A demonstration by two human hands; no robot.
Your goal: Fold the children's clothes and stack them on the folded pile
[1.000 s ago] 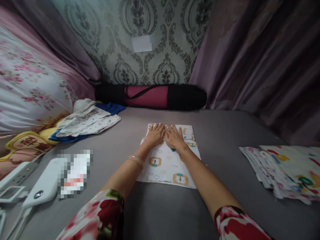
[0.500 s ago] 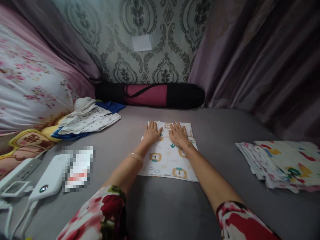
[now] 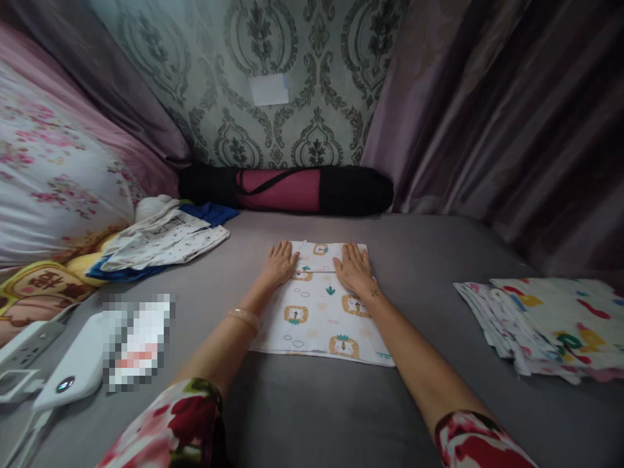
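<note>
A white cloth (image 3: 319, 318) printed with lion faces lies flat in front of me, its far end folded over into a band. My left hand (image 3: 281, 263) rests flat on the far left corner of that fold, fingers stretched out. On the far right part of the fold lies my right hand (image 3: 355, 266), palm down with fingers spread. Neither hand grips the cloth; both press on it from above.
The cloth lies on a grey bed sheet (image 3: 302, 416). Folded printed cloths (image 3: 560, 325) are stacked at right. At left are small clothes (image 3: 166, 237), a white power bank (image 3: 78, 361) and a power strip (image 3: 29, 341). A black and maroon long bag (image 3: 277, 188) lies along the wall.
My hands have slid apart along the fold, the left one outward to the left edge, the right one slightly outward. The view has shifted a little.
</note>
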